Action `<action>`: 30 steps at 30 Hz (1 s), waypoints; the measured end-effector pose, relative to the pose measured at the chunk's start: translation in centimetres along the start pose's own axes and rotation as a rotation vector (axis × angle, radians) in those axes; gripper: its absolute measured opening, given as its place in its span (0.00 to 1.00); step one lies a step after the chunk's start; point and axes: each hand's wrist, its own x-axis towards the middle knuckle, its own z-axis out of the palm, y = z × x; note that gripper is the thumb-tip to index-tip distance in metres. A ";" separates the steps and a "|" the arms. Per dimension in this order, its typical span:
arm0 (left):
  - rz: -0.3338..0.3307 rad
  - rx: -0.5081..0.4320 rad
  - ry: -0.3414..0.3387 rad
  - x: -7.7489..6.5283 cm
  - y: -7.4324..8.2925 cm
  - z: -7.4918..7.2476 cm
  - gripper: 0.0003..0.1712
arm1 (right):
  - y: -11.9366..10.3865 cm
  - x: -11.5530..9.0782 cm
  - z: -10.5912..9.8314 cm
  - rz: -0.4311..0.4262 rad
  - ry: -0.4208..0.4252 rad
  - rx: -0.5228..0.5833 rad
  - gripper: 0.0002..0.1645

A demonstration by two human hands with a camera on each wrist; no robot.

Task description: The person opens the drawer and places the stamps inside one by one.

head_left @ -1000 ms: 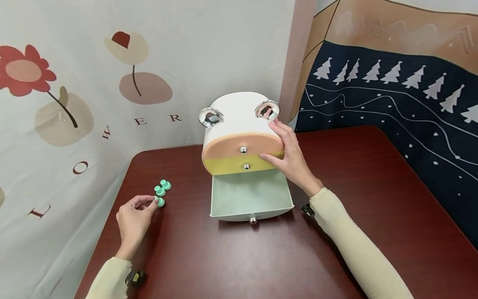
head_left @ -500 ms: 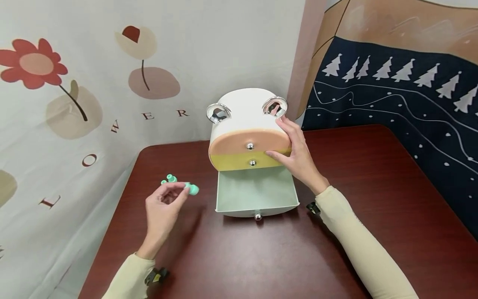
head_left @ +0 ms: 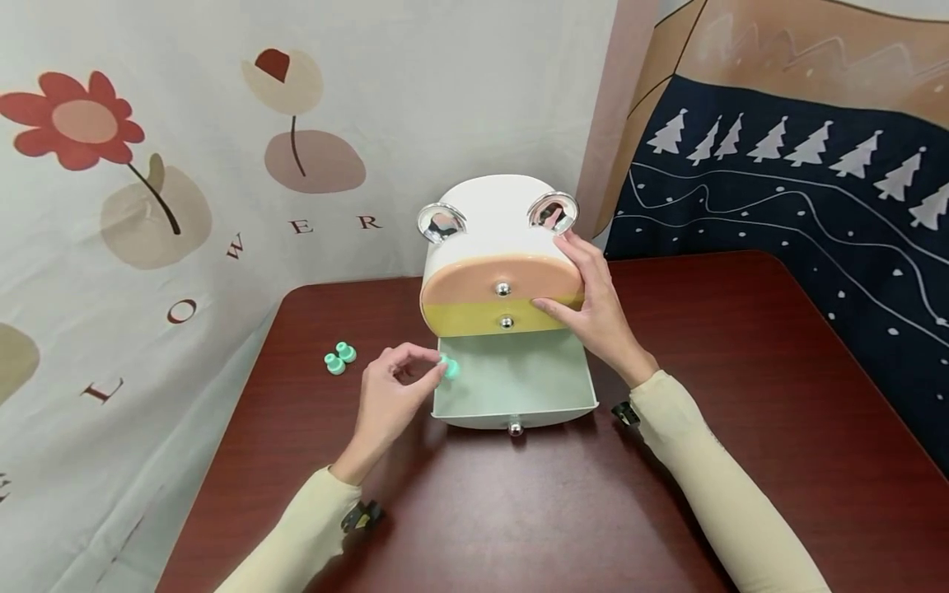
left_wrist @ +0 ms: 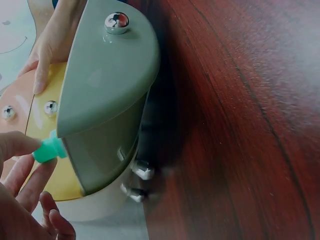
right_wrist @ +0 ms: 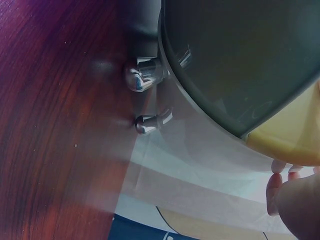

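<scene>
My left hand (head_left: 393,391) pinches a small mint-green plastic piece (head_left: 451,368), stepped like a stubby stopper, between thumb and fingertips. It is over the left side of the pulled-out pale green drawer (head_left: 511,387). That drawer is the lowest of a small frog-like chest of drawers (head_left: 489,202), white on top with peach and yellow fronts. My right hand (head_left: 596,309) holds the chest's right side, thumb on the yellow front (head_left: 463,319). In the left wrist view the green piece (left_wrist: 47,150) is near the drawer's side edge.
Two more mint-green pieces (head_left: 335,364) stand on the dark red table (head_left: 519,511), left of the chest. Round silver eyes (head_left: 553,214) stick up from its top. A printed cloth (head_left: 415,99) hangs behind the table.
My left hand has lifted one mint-green piece off the table and carried it rightward to the drawer. My right hand stays on the chest. The head view has shifted slightly.
</scene>
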 end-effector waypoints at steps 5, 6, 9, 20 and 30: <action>0.008 0.149 -0.071 0.9 -0.1 1.3 0.07 | 0.0 0.1 0.0 -0.008 0.002 -0.006 0.56; 0.018 0.181 -0.088 1.0 -0.1 1.6 0.07 | 0.0 0.1 0.0 -0.009 0.002 -0.005 0.56; 0.075 0.260 -0.144 1.5 -0.1 2.3 0.07 | 0.0 0.1 0.0 -0.009 0.001 -0.007 0.55; 0.221 0.413 -0.290 3.0 -0.2 4.4 0.07 | -0.3 0.1 0.4 -0.011 0.008 -0.007 0.55; 0.219 0.475 -0.398 3.8 0.2 6.0 0.07 | -0.3 -0.2 0.1 0.000 0.007 -0.010 0.55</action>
